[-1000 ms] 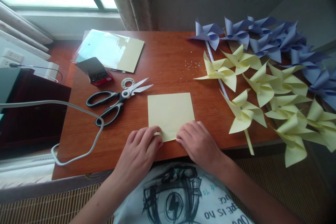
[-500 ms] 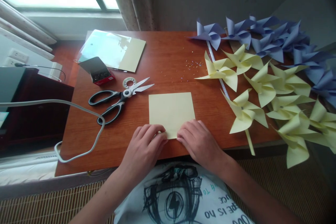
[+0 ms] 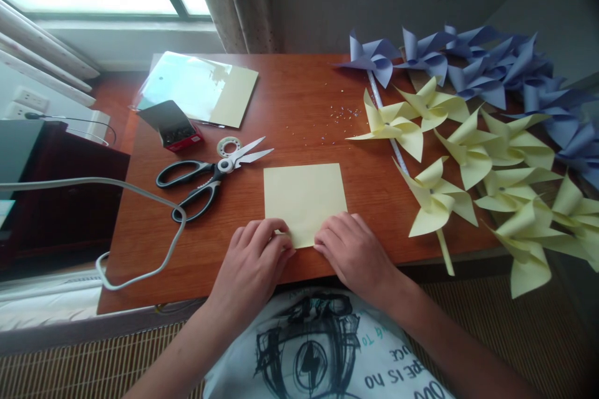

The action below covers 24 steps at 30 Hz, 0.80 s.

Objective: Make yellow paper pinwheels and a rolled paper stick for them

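Note:
A pale yellow sheet of paper (image 3: 304, 196) lies flat on the wooden table in front of me. My left hand (image 3: 257, 252) is closed on its near left corner, thumb and fingers pinched together. At the near right corner, my right hand (image 3: 350, 252) grips the same sheet with curled fingers. Both corners are hidden under the fingers. To the left of the paper rest scissors (image 3: 218, 171) with black and grey handles, their blades apart. A roll of clear tape (image 3: 229, 147) sits just behind the blades.
Yellow paper pinwheels (image 3: 433, 196) and purple ones (image 3: 374, 59) crowd the table's right side. A small red box (image 3: 182, 137) with its lid up and a plastic packet of paper (image 3: 196, 87) stand at back left. A white cable (image 3: 173, 240) crosses the left edge. Tiny scraps (image 3: 344, 113) lie scattered behind the sheet.
My left hand has shifted very slightly left along the paper's near edge. The right hand and the sheet stay almost the same.

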Motion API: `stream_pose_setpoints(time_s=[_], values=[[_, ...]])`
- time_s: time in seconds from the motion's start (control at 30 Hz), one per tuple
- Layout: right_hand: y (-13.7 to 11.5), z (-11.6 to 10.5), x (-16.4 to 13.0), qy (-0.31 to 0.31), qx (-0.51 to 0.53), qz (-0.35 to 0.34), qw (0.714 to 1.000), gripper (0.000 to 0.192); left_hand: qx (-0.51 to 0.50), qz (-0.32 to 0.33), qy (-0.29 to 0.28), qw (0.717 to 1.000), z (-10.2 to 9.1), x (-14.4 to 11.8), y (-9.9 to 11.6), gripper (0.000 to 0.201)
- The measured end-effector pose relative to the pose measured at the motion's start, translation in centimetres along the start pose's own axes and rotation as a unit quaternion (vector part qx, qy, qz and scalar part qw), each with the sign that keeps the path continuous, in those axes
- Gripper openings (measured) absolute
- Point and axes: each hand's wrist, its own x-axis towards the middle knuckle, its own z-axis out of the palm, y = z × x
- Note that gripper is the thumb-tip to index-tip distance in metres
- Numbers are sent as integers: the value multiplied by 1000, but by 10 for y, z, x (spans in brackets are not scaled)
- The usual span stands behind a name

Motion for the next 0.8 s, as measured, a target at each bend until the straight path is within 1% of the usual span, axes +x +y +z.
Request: stream_pose_setpoints(time_s=[0.23, 0.4, 0.57, 0.67, 0.8], values=[[0, 0, 0, -5, 4, 3, 1000, 21, 45, 59, 18, 997, 0, -4, -11, 11], [0, -1, 0, -4, 15, 3, 1000, 21, 60, 89, 11, 994, -3, -9, -17, 9], [1, -1, 0, -1, 18, -1, 1000, 20, 79, 122, 3, 989, -10, -12, -27, 12], [1, -1, 0, -6, 20, 0, 1000, 20, 65, 123, -5, 990, -15, -14, -33, 13], [2, -2, 0, -14, 27, 2, 1000, 19, 25, 92, -7, 995, -15, -15, -32, 9]])
